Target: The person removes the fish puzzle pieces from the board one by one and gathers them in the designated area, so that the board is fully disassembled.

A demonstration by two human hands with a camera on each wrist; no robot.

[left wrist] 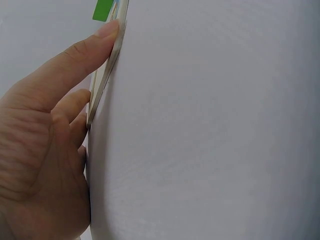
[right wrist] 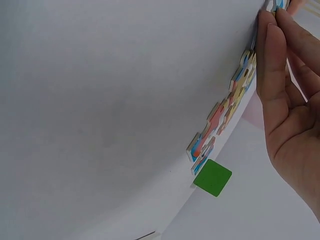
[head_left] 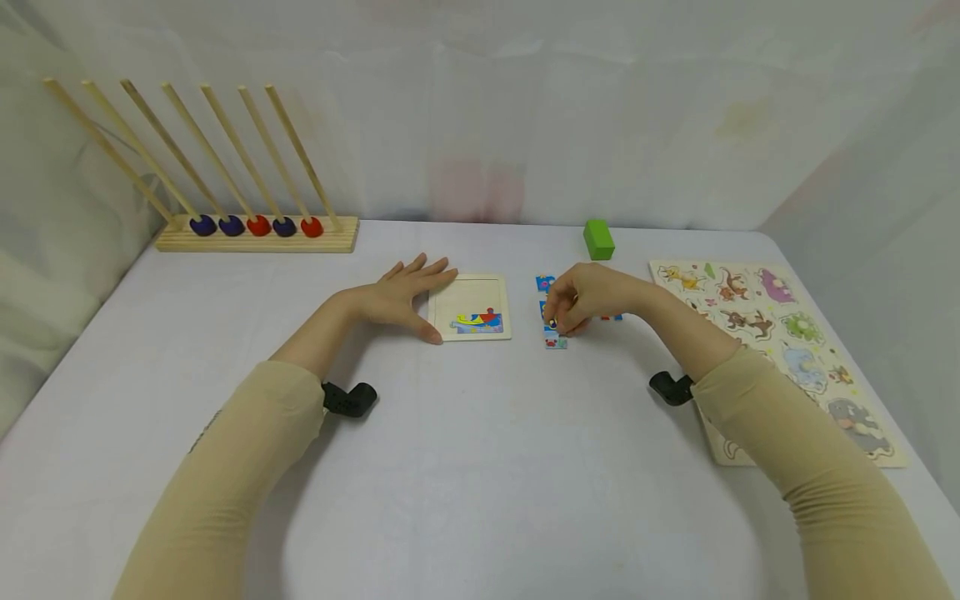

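A shallow wooden puzzle tray [head_left: 468, 293] lies on the table, with joined colourful jigsaw pieces [head_left: 480, 322] along its lower right part. My left hand [head_left: 397, 296] rests at the tray's left side, fingers spread and fairly straight. In the left wrist view the thumb [left wrist: 107, 37] touches the tray's edge. To the right of the tray, my right hand [head_left: 588, 296] pinches a small jigsaw piece [right wrist: 271, 6] between thumb and fingertips. Loose jigsaw pieces [head_left: 545, 284] lie under and around this hand, which partly hides them; more pieces [right wrist: 215, 117] show in the right wrist view.
A green block [head_left: 599, 240] stands behind the right hand. On the right, a wooden animal puzzle board [head_left: 798, 325] lies partly under the right forearm. At the back left stands a wooden rack [head_left: 255, 242] with upright rods and several red and dark blue beads.
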